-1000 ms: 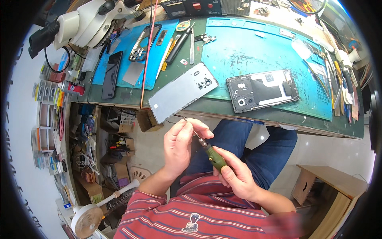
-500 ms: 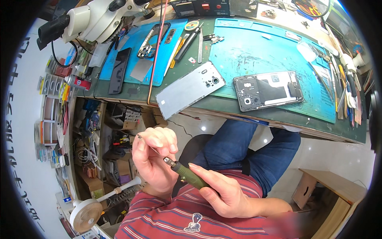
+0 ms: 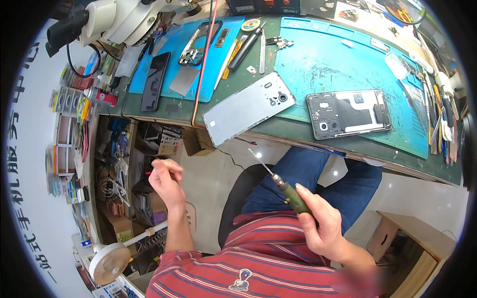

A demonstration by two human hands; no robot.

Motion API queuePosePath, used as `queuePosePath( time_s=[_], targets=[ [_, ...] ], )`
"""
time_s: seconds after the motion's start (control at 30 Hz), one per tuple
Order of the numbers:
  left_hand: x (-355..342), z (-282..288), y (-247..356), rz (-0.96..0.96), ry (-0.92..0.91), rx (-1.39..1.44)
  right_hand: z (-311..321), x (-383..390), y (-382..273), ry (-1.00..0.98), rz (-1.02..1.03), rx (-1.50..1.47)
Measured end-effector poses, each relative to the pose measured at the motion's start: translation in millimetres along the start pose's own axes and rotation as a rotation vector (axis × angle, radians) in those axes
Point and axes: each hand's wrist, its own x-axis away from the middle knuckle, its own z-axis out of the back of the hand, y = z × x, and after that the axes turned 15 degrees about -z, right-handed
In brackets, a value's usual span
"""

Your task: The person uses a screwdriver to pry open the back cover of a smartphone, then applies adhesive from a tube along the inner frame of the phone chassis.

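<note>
The phone back cover (image 3: 249,110) is lying on the surface (image 3: 233,84), one corner jutting past the edge; right of the cover, an opened phone (image 3: 348,115) is resting mostly on one mat (image 3: 328,64); left of the cover, another phone (image 3: 155,82) is lying partly on a second mat (image 3: 208,88); behind and left of the cover, a microscope (image 3: 117,21) is standing; before the cover, the left hand (image 3: 166,181) is hovering leftward, the right hand (image 3: 323,218) holding a hand tool (image 3: 296,198) rightward.
</note>
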Motion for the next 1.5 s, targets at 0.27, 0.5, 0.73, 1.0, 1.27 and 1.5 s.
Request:
queuePosePath(
  time_s=[0.27,0.5,0.73,1.0,1.27,1.5],
  targets=[
    [6.7,-1.4,-17.2,-0.045,-0.270,-0.557,1.1,-1.6,0.8,0.054,0.033,0.005],
    [-88.1,-90.8,60.1,-0.320,-0.397,-0.619,4.4,-3.2,4.4,0.097,-0.010,0.042],
    [-132.7,-142.1,54.0,-0.284,-0.857,-0.647,16.9,-5.0,-3.4,0.095,-0.076,0.184],
    [-146.4,-156.0,62.2,0.153,-0.971,-0.501,42.3,-21.7,-8.9,0.150,-0.022,0.419],
    [-127.2,-158.7,51.5,-0.281,-0.887,-0.578,46.4,-24.4,-6.6,0.137,-0.008,0.419],
    [-149.0,-157.2,61.7,0.009,-0.934,-0.589,51.5,-22.4,-6.8,0.149,-0.008,0.445]
  ],
)
